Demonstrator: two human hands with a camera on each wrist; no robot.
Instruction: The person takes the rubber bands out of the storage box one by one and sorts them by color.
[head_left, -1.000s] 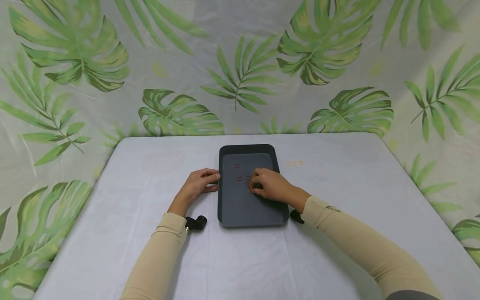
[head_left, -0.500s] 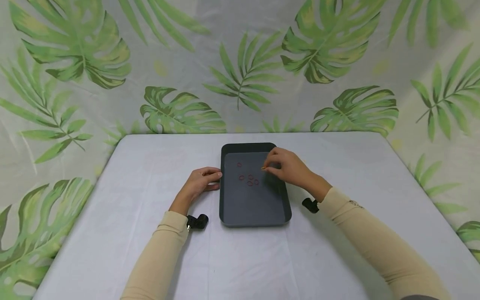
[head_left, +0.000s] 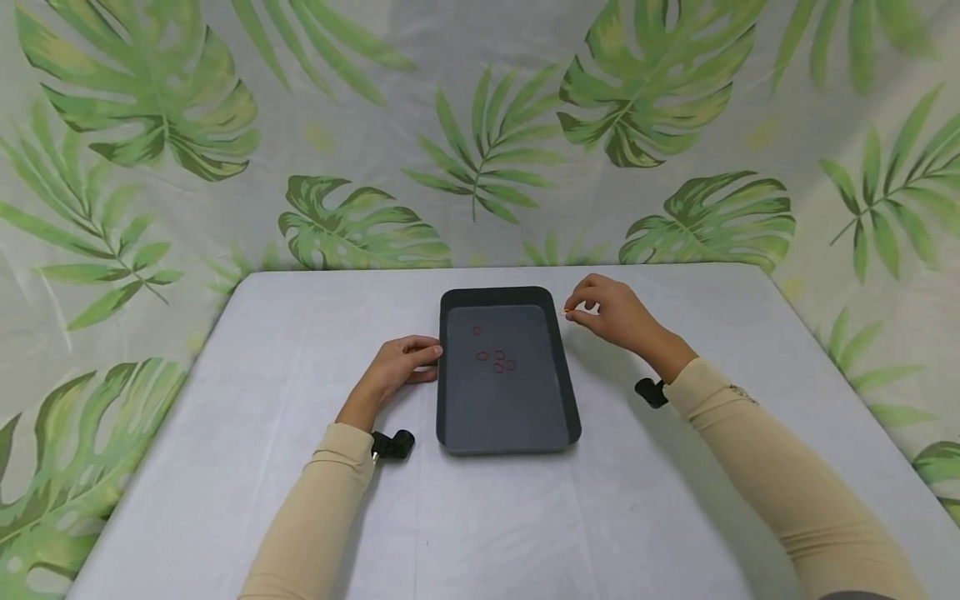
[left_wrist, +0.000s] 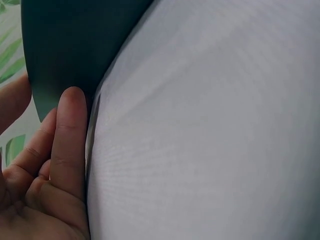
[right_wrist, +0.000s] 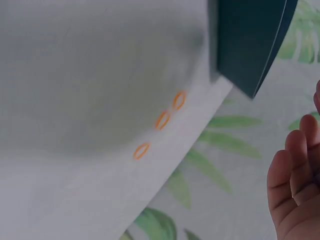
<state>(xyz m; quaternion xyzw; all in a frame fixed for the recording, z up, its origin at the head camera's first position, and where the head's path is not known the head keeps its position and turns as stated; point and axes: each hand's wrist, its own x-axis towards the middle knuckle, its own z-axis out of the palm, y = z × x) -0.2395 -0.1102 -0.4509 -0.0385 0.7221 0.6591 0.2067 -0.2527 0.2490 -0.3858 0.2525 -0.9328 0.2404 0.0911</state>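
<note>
A dark grey rectangular tray (head_left: pixel 510 417) rests on the table with several small red rubber bands (head_left: pixel 499 355) lying loose on its floor. My left hand (head_left: pixel 400 364) touches the tray's left side; in the left wrist view its nearly straight fingers (left_wrist: pixel 70 135) lie against the dark outer wall. Just beyond the tray's right rim, my right hand (head_left: pixel 617 315) pinches a small orange rubber band (head_left: pixel 567 312) between thumb and forefinger. Three more orange bands (right_wrist: pixel 162 120) lie in a row on the table in the right wrist view; the right hand hides them in the head view.
A white cloth (head_left: pixel 337 517) covers the table. Behind its far edge hangs a pale curtain (head_left: pixel 517 225) printed with green leaves. Each wrist carries a small black camera (head_left: pixel 393 445).
My right hand has lifted the orange band out of the tray's middle and carried it right and away, past the right rim. The red bands and my left hand stay in place.
</note>
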